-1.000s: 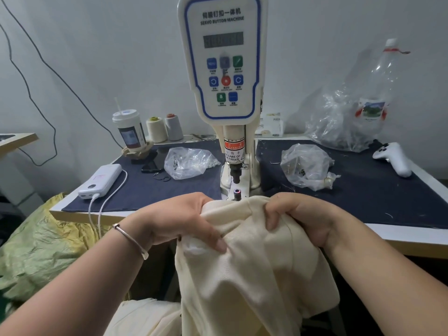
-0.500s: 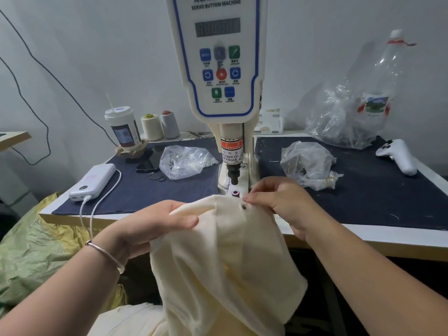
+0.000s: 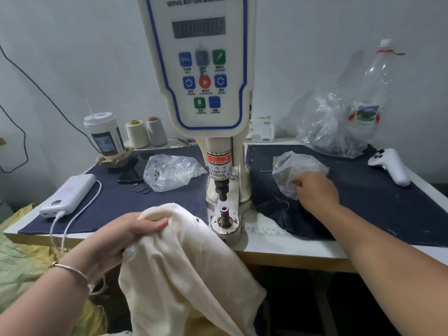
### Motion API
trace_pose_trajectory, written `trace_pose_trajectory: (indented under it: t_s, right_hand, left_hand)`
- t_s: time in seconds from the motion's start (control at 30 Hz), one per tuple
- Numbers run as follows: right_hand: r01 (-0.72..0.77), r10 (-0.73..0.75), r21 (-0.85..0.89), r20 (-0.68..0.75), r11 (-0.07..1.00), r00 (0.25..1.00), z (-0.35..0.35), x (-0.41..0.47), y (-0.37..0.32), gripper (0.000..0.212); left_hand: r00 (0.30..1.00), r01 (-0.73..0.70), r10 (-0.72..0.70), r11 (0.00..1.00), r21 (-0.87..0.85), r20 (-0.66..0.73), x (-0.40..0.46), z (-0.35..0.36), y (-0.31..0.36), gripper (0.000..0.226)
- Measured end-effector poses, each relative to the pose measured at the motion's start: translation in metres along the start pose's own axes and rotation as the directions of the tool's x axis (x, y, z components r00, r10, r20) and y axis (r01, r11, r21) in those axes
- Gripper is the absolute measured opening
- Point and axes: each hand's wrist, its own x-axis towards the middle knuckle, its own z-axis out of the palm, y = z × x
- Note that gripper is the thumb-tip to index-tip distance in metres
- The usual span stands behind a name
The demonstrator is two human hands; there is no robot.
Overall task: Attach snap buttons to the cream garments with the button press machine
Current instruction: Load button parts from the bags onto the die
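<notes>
Your right hand (image 3: 315,190) has left the cream garment (image 3: 184,270) and reached out to the clear plastic bag (image 3: 294,170) right of the machine, where its fingers curl into the bag's front; whether they pinch anything inside, you cannot tell. Before you stands the servo button machine (image 3: 201,69), its white panel edged in blue with a dark display and coloured buttons, its plunger hanging over the lower die post (image 3: 224,212), which is bare, apart from the cloth. You have the garment bunched at the table's front edge, just left of the die base, the rest hanging down below the table (image 3: 291,253); it is a pale ribbed knit with one small dark spot near its upper fold, and your left hand (image 3: 121,236) grips that fold, fingers curled over the top and thumb beneath. A dark blue cloth (image 3: 363,202) covers the tabletop. At the back right a large crumpled plastic bag (image 3: 329,132) leans with a clear bottle (image 3: 373,93). Left of the machine lies another clear bag (image 3: 169,172) holding small pale pieces; the contents of the right-hand one are blurred. A white power bank (image 3: 69,195) with its cable lies far left, a lidded cup (image 3: 104,134) and two thread cones (image 3: 145,132) behind, a white game controller (image 3: 390,166) far right.
</notes>
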Motion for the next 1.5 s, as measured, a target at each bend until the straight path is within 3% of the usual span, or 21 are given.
trace_pose_trajectory:
  t_s: [0.13, 0.43, 0.57, 0.77, 0.97, 1.37, 1.5]
  right_hand:
    - [-0.085, 0.086, -0.009, 0.081, 0.996, 0.993, 0.001, 0.017, -0.003, 0.022]
    - [-0.085, 0.094, 0.054, -0.180, 0.995, 0.979, 0.025, 0.021, 0.007, 0.014]
    - [-0.100, 0.106, 0.039, -0.207, 0.994, 0.973, 0.027, 0.022, 0.009, 0.030]
    - [-0.065, 0.069, 0.037, -0.130, 0.997, 0.989, 0.025, 0.023, 0.008, 0.027]
    - [-0.125, 0.132, 0.055, -0.145, 0.991, 0.981, 0.026, 0.027, 0.007, 0.017]
    - [-0.027, 0.082, 0.185, -0.297, 0.982, 0.951, 0.025, 0.017, 0.009, 0.015]
    - [0.023, 0.051, 0.224, -0.319, 0.974, 0.946, 0.028, 0.017, 0.012, 0.020]
  left_hand:
    - [0.992, 0.010, -0.006, 1.000, 0.025, -0.123, 0.023, 0.007, 0.003, 0.031]
    - [0.994, 0.055, -0.047, 0.995, 0.079, -0.102, 0.039, 0.002, -0.002, 0.039]
    - [0.993, 0.034, -0.025, 0.996, 0.080, -0.115, 0.038, 0.002, -0.004, 0.040]
    - [0.994, 0.035, -0.025, 0.995, 0.092, -0.107, 0.039, 0.002, -0.005, 0.028]
    - [0.994, 0.026, -0.016, 0.996, 0.088, -0.110, 0.040, 0.002, -0.006, 0.041]
    - [0.990, 0.010, 0.002, 0.997, 0.083, -0.138, 0.037, 0.005, -0.005, 0.030]
    - [0.985, 0.017, -0.004, 0.997, 0.077, -0.175, 0.038, 0.006, -0.006, 0.038]
